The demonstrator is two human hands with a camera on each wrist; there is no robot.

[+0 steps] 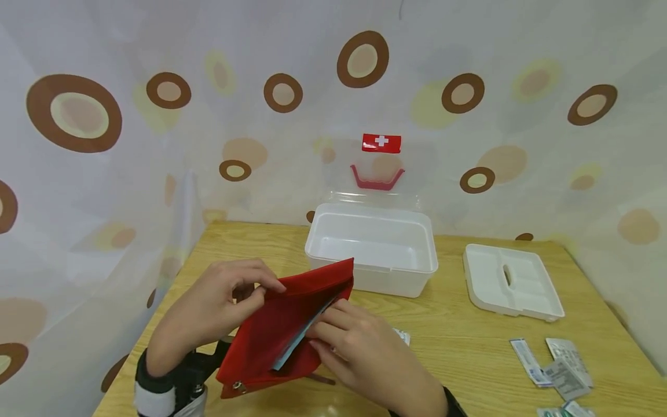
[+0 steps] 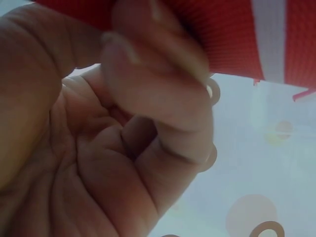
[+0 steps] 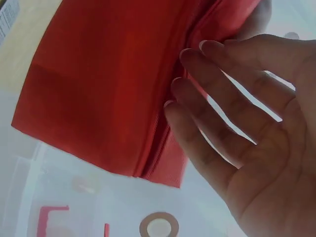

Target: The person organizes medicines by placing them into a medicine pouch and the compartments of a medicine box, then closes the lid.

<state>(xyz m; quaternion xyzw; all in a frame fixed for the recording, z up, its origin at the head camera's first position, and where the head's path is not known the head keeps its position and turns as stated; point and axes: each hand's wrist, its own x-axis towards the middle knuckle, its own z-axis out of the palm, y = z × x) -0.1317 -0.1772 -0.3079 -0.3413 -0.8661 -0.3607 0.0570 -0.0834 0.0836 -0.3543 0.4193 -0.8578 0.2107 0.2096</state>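
Between the white box [image 1: 365, 279] and the white tray [image 1: 487, 278] to its right, bare table [image 1: 449, 324] leaves a hand room to pass. The red pouch [image 1: 252, 341] obstructs the box's near left (overlapping its rim); packets [image 1: 528, 362] clutter the near right.

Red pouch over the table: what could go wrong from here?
The left hand pinches the red pouch by its upper edge, so a slip might let it swing or drop toward the table.

The fingers of the right hand are at the opening, partly covering the pale blue item inside; they could bend or snag it.

A small white packet lies partly hidden behind the right hand, which might knock it.
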